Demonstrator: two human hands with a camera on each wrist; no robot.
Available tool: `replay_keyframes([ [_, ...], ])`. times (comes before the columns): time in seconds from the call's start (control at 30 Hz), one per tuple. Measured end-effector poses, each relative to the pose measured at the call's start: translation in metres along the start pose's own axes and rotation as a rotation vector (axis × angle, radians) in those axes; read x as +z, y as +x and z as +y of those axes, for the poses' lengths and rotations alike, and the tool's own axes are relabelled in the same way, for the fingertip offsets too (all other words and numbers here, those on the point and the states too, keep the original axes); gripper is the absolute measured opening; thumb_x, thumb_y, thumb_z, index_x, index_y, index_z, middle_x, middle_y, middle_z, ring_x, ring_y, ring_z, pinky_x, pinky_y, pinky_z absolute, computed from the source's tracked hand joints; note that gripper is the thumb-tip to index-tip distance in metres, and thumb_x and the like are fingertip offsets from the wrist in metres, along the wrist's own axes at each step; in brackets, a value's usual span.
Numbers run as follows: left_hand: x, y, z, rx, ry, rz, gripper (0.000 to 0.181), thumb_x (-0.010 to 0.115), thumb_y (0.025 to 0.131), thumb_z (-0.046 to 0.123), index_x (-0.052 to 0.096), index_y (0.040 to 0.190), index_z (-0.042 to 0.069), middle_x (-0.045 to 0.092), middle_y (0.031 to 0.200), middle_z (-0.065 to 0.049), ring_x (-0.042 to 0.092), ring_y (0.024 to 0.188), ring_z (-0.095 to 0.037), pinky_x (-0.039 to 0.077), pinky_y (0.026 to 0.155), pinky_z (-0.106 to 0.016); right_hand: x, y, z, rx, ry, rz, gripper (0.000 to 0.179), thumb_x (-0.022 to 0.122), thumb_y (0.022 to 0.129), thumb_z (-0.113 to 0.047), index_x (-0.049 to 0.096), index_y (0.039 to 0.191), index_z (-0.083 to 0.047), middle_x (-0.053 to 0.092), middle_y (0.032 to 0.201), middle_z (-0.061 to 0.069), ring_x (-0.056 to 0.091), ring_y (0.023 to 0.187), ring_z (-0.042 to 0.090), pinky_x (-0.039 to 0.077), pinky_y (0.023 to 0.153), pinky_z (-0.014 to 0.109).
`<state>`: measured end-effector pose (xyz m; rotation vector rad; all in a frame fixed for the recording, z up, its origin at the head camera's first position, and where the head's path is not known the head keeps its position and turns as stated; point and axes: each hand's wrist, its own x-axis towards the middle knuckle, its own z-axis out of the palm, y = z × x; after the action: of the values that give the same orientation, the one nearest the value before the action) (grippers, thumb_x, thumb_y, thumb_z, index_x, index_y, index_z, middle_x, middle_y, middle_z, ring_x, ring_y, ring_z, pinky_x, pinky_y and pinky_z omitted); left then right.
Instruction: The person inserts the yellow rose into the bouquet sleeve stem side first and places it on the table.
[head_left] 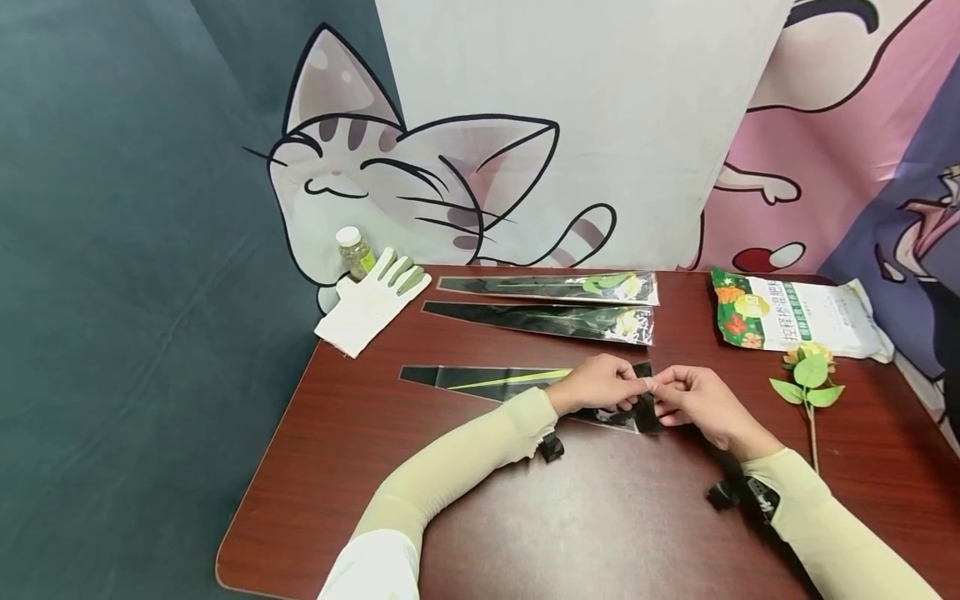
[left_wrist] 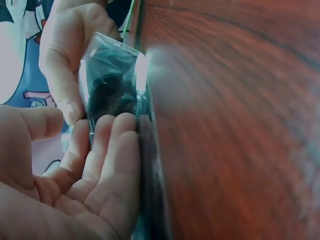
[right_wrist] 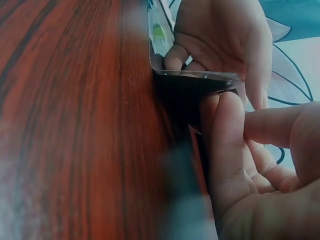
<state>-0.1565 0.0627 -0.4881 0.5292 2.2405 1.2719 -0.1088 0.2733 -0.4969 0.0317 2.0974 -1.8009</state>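
A flower sleeve (head_left: 510, 381) with a black backing and clear front lies across the table, a green stem showing inside. My left hand (head_left: 603, 385) is at its wide end, the fingers bent against the clear film (left_wrist: 112, 75) and the thumb near the top edge. Facing it, my right hand (head_left: 697, 406) pinches the same open end between thumb and fingers. The fingertips of both hands meet at the sleeve's far corner. In the right wrist view the dark mouth of the sleeve (right_wrist: 185, 92) stands raised off the table.
Two more flower sleeves, one upper (head_left: 517, 286) and one lower (head_left: 510, 315), lie behind. A loose yellow flower (head_left: 810, 375) lies at the right, near a fertilizer bag (head_left: 810, 315). At the back left are a white glove (head_left: 367, 308) and a capped jar (head_left: 356, 252).
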Motion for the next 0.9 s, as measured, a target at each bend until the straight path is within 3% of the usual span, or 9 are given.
replay_keyframes([
  [0.2,0.004,0.004,-0.001,-0.08,-0.072,0.053,0.044,0.074,0.097,0.052,0.068,0.077,0.014,0.077,0.068,-0.004,0.077,0.062,-0.018,0.066,0.059,-0.031,0.003,0.003,-0.001,-0.027,-0.055,0.019,0.011,0.067,0.103,-0.009,0.065,0.106,0.002,0.072,0.079,-0.004,0.069,0.071,0.009,0.066,0.06,0.029],
  [0.43,0.002,0.009,-0.005,-0.138,-0.186,0.041,0.035,0.077,0.097,0.042,0.068,0.08,0.013,0.077,0.071,-0.008,0.075,0.06,-0.018,0.065,0.057,-0.031,0.003,0.007,0.001,-0.057,-0.083,0.015,0.022,0.071,0.1,-0.005,0.063,0.113,0.011,0.072,0.077,-0.001,0.069,0.071,0.007,0.066,0.062,0.028],
  [0.63,0.001,0.011,-0.006,-0.143,-0.261,0.019,0.03,0.075,0.1,0.038,0.066,0.084,0.013,0.076,0.073,-0.007,0.075,0.061,-0.018,0.065,0.056,-0.03,-0.001,0.007,0.005,-0.073,-0.05,0.023,0.025,0.072,0.102,-0.01,0.065,0.114,0.011,0.075,0.08,-0.004,0.07,0.073,0.004,0.067,0.065,0.027],
  [0.9,0.002,0.011,-0.005,-0.129,-0.274,0.024,0.026,0.076,0.099,0.033,0.066,0.085,0.013,0.076,0.074,-0.009,0.076,0.063,-0.02,0.066,0.058,-0.032,-0.006,0.005,0.009,-0.074,0.024,0.031,0.01,0.068,0.104,-0.009,0.072,0.107,0.0,0.077,0.084,-0.006,0.07,0.072,0.004,0.066,0.065,0.025],
])
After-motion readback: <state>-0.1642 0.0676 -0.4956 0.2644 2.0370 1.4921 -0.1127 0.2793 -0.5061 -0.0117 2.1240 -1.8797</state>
